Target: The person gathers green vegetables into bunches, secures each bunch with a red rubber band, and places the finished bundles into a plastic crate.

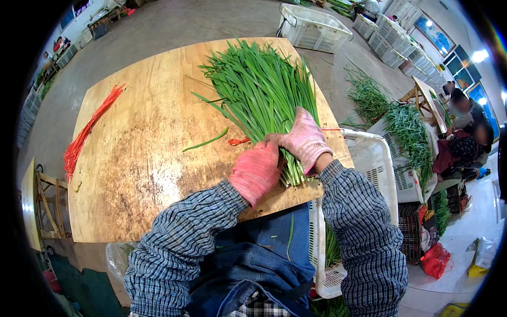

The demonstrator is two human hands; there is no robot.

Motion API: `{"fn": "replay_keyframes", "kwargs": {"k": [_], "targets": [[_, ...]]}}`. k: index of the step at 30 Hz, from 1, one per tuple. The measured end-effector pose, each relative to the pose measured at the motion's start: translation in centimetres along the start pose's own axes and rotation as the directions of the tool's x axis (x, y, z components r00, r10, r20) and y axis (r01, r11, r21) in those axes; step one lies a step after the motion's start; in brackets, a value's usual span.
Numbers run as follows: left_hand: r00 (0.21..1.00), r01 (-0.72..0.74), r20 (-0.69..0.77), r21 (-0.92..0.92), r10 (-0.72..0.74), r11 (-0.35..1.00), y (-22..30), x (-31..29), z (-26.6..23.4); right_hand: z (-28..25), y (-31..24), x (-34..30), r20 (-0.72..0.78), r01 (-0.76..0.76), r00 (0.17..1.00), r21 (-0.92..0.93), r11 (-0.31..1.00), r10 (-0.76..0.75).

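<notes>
The gloved hands meet at the lower stems of the greens [259,87], which lie on the wooden desk [134,142] with their pale ends toward its near edge. The right hand [303,140] wraps over the stems and holds them; the left hand [256,171] is curled against their left side, its fingertips hidden, so its grip cannot be told. A red tie [238,141] lies just beside the stems; more red ties [92,134] lie well apart at the left edge. Risks noted: uneven pressure could let the stem ends slide out of line; squeezing hard could bruise them; the fanned leaves could snag or shed strays, like the loose leaf [206,140] nearby.
</notes>
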State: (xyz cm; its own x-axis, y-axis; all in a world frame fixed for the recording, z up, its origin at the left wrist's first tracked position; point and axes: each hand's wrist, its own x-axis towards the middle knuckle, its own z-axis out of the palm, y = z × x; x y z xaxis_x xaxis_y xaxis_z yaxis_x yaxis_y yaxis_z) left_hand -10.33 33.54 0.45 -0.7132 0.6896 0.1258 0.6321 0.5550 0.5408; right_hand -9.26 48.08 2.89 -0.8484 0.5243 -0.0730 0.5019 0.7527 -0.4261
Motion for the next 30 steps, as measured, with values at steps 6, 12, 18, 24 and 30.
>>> {"fn": "replay_keyframes", "kwargs": {"k": [6, 12, 18, 24, 30], "targets": [[0.998, 0.045, -0.052, 0.077, -0.041, 0.996, -0.1, 0.6, 1.5, -0.7, -0.5, -0.5, 0.029, 0.001, 1.0, 0.041, 0.999, -0.002], [0.983, -0.022, -0.185, -0.008, 0.02, 1.0, -0.2, 0.9, 1.0, 0.0, 0.2, -0.4, -0.038, 0.027, 0.999, 0.031, 0.999, -0.026], [0.863, 0.481, 0.354, -0.791, -0.36, 0.377, -3.2, 2.7, -2.7, -0.1, 1.2, -0.4, -0.098, 0.076, 0.993, 0.14, 0.987, -0.063], [0.936, 0.307, 0.204, -0.87, -0.286, 0.386, -3.7, -2.9, -10.4, -0.6, 1.7, -0.2, -0.097, 0.092, 0.993, 0.3, 0.949, -0.066], [0.756, 0.497, 0.097, -0.728, -0.647, 0.472, -10.0, -20.8, -18.8, -4.0, 4.3, 1.0, -0.171, 0.138, 0.982, 0.401, 0.905, -0.074]]}}
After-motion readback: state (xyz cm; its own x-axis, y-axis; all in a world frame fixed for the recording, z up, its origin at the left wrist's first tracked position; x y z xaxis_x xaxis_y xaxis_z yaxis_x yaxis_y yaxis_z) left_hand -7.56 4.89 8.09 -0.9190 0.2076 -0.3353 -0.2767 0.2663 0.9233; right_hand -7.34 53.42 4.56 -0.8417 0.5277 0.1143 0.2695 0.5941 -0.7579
